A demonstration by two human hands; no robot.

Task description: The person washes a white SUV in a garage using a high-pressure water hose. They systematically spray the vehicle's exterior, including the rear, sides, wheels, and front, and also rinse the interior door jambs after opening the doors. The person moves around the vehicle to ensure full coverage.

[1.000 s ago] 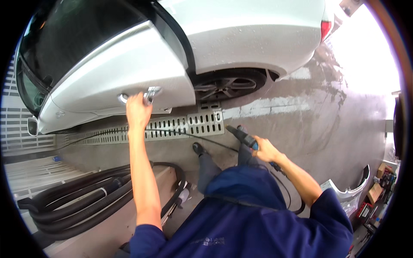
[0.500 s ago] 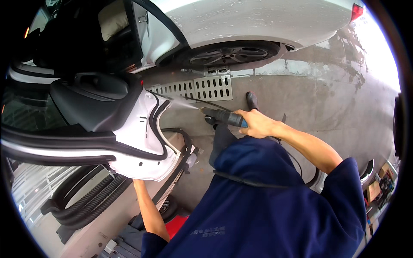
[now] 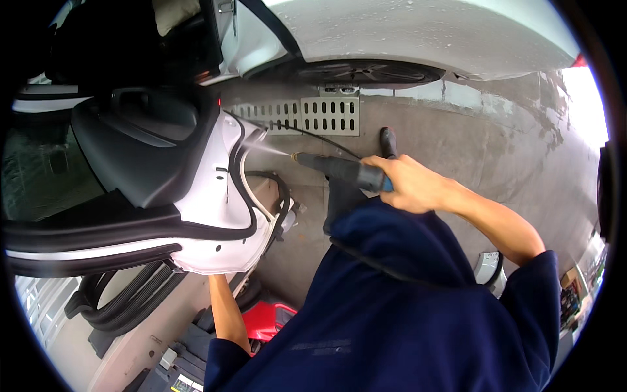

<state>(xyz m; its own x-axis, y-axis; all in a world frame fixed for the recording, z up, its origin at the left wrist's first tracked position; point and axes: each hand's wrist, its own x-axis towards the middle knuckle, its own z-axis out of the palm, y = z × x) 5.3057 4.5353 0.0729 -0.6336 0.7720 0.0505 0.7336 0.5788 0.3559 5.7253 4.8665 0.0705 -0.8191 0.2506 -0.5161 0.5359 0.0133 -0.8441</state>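
My right hand (image 3: 418,186) is closed round the grip of a black and blue pressure washer gun (image 3: 339,171). From its brass-coloured nozzle a white water spray (image 3: 269,149) runs left onto the rim of an open white car door (image 3: 206,206). The door has a black inner panel (image 3: 147,147) and a black rubber seal along its edge. My left forearm (image 3: 226,307) reaches up to the door's lower edge in the picture, where the door hides the hand and its fingers.
Beyond the door stands the white car body (image 3: 418,36), wet with drops, above a wheel (image 3: 372,70). A slotted drain grate (image 3: 330,116) and a black hose lie on the floor. Ribbed black hoses (image 3: 137,304) and a red machine (image 3: 269,320) are at lower left.
The gun's nozzle has shifted slightly left and up in the picture, and its spray now meets the door rim from closer. The whole view has moved a little. My left arm stays at the door.
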